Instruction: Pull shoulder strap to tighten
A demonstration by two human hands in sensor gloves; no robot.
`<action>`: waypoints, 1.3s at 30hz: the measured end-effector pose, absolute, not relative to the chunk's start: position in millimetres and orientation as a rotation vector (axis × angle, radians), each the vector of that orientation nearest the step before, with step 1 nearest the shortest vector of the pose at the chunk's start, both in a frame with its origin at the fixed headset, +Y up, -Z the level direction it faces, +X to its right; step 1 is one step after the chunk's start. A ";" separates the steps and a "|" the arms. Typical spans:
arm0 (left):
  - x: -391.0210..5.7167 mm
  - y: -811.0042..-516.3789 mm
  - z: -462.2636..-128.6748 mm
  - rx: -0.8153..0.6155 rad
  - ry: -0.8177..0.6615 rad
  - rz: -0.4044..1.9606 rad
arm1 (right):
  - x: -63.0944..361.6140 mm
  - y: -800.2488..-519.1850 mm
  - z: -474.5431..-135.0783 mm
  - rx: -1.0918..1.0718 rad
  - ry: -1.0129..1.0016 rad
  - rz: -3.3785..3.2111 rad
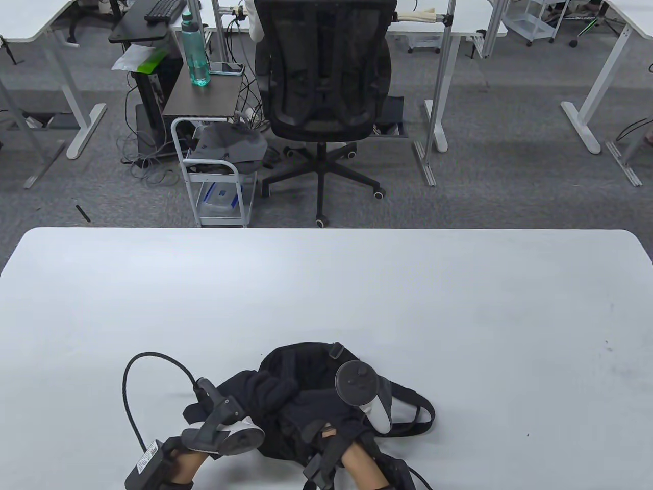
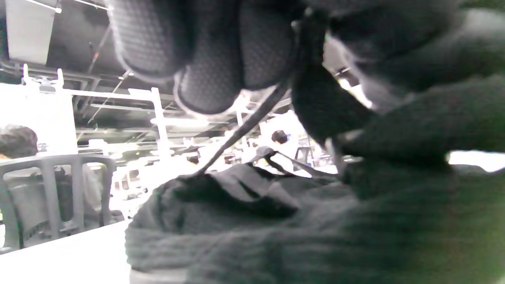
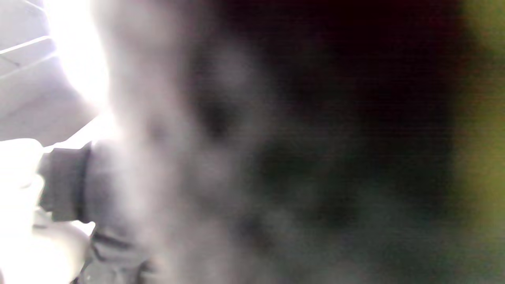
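A black fabric bag [image 1: 301,372] lies crumpled on the white table [image 1: 326,286] near its front edge. Its shoulder strap [image 1: 424,414] loops out on the bag's right side. My left hand [image 1: 224,431] is at the bag's left edge under its tracker. In the left wrist view its gloved fingers [image 2: 205,59] are curled, and a thin black strap [image 2: 252,118] runs from them down to the bag [image 2: 276,221]. My right hand [image 1: 359,413] rests on the bag's middle, its fingers hidden under the tracker. The right wrist view shows only blurred dark fabric [image 3: 276,157].
The left glove's black cable [image 1: 127,388] arcs over the table to the left of the bag. Beyond the table's far edge stand a black office chair [image 1: 326,76] and a white cart [image 1: 214,173].
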State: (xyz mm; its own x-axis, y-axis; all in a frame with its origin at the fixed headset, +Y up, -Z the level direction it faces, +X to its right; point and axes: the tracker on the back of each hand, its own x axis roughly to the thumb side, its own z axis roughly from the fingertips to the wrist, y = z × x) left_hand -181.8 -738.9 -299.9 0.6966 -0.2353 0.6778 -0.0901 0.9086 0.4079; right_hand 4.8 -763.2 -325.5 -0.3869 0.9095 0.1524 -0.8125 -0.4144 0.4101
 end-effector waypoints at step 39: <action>-185.6 -740.2 -302.1 0.439 -0.782 -0.156 | 4.6 -765.5 -322.3 0.419 0.338 2.092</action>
State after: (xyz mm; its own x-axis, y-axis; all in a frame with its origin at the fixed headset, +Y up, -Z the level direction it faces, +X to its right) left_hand -185.6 -740.2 -302.1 0.7035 -0.2951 0.6465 -0.0253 0.8987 0.4377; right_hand 4.6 -765.5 -322.3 -0.4973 0.8523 0.1622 -0.7579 -0.5177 0.3969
